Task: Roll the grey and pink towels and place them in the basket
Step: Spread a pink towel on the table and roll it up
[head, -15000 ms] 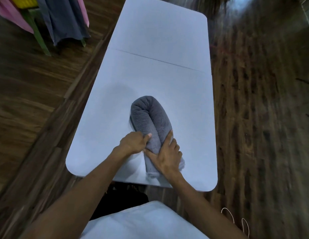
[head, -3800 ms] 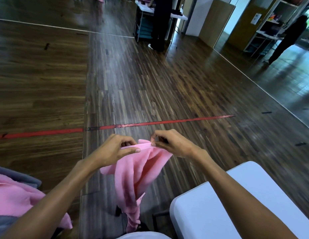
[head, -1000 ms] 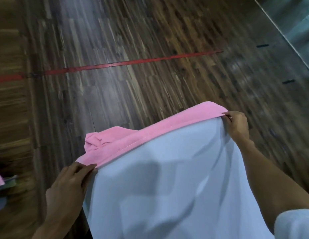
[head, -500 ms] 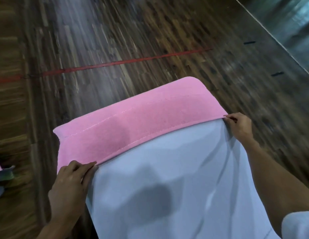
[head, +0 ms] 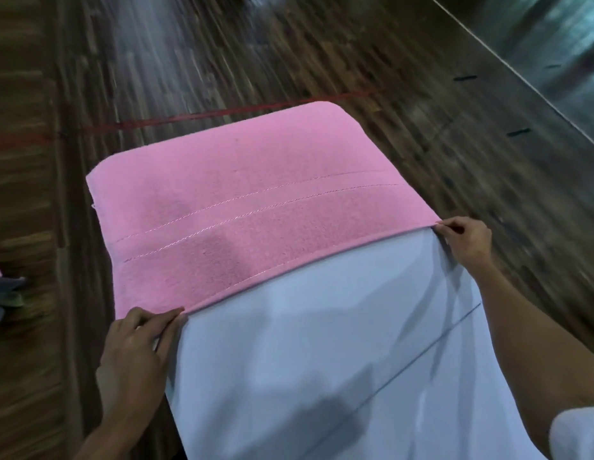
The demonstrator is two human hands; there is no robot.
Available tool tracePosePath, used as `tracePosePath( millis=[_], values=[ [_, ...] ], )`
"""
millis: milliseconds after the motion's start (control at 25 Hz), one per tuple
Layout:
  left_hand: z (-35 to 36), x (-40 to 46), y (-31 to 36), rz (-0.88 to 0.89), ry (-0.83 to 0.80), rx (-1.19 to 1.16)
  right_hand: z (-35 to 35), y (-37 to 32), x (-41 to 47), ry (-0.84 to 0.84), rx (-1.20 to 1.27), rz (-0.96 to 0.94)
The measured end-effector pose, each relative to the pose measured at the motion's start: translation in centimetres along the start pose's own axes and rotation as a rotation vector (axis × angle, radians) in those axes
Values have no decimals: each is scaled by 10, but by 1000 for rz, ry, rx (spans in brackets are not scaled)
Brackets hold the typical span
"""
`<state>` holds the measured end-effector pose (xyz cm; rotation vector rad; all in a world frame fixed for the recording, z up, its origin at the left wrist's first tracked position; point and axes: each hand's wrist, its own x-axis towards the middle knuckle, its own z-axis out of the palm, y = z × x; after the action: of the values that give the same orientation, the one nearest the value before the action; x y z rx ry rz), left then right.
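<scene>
Pink towel (head: pixel 255 207) lies spread flat over the far end of the white table (head: pixel 322 360), fuzzy nap, two stitched lines running across it, near hem straight, no wrinkles. Far edge of the towel drapes over the table's far end w/ rounded corners. Left hand (head: pixel 136 353) pinches the towel's near-left corner, fingers curled on the hem. Right hand (head: pixel 464 240) pinches the near-right corner, thumb & fingertips together on the cloth. Beyond the towel, dark wood floor (head: pixel 289 44) w/ a red line (head: pixel 222 112), blurred. Far left of the towel, bits of pink & grey cloth (head: pixel 0 293) at frame edge.
</scene>
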<state>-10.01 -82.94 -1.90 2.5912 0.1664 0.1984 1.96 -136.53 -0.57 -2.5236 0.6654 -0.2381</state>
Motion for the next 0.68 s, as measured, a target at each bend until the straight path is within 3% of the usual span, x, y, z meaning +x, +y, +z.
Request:
tracePosePath(
  millis=[680],
  values=[
    [20, -291, 84, -150, 132, -40, -120, 177, -157, -40, 14, -92]
  ],
)
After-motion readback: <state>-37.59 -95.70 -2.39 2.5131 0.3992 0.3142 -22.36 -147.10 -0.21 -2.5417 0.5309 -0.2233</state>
